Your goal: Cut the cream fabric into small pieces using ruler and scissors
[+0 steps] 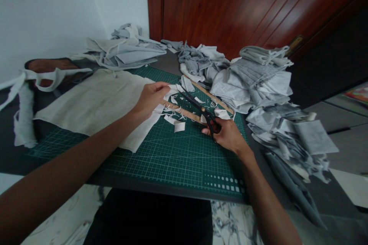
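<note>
My left hand (151, 98) pinches a small strip of off-white fabric (174, 89) near the middle of the green cutting mat (175, 160). In my right hand (227, 134) is a pair of black scissors (203, 110), its blades pointing up and left toward that strip. The blades look slightly apart; whether they touch the strip I cannot tell. Beneath my left hand and forearm lies a large off-white cloth (106, 99). A wooden ruler (185, 113) passes under the scissors. Small scraps (179, 126) and loose threads (172, 111) are scattered around it.
Grey and white fabric piles line the back (126, 51) and right (253, 76) of the table. More folded pieces (313, 138) lie farther right, beside a dark rolled cloth (296, 187). A second wooden strip (212, 97) borders the scraps. White strips (24, 115) hang at left.
</note>
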Demonstrator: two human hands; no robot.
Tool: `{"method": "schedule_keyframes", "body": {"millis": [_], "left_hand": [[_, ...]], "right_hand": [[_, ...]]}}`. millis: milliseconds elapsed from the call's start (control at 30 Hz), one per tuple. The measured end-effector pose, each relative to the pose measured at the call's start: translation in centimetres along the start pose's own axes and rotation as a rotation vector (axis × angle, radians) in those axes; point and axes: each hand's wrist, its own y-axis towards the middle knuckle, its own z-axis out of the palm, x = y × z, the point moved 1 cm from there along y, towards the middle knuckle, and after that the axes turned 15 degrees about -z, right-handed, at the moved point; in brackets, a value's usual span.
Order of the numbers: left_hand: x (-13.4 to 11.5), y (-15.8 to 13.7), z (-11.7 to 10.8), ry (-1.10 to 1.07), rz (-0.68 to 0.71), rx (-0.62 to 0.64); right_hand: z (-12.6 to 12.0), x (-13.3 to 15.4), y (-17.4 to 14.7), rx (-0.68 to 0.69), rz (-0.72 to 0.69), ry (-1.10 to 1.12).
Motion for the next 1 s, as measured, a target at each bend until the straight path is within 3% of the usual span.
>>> {"method": "schedule_keyframes", "body": {"millis": [200,467,733,1000], "left_hand": [[-0.08,-0.15,0.06,0.035,0.036,0.016],[-0.03,-0.69,0.25,0.246,0.272,0.148],[-0.31,-0.85,0.16,0.261,0.285,0.154],[-0.38,-0.88,0.18,0.253,0.295,0.13]], "right_hand": [[-0.14,0.03,-0.02,0.0,0.0,-0.014],[-0.01,-0.06,-0.03,-0.015,0.01,0.016],[0.15,-0.22,-0.05,0.008,-0.012,0.114],[-0.42,0.25,-0.01,-0.127,0.011,0.214]]}}
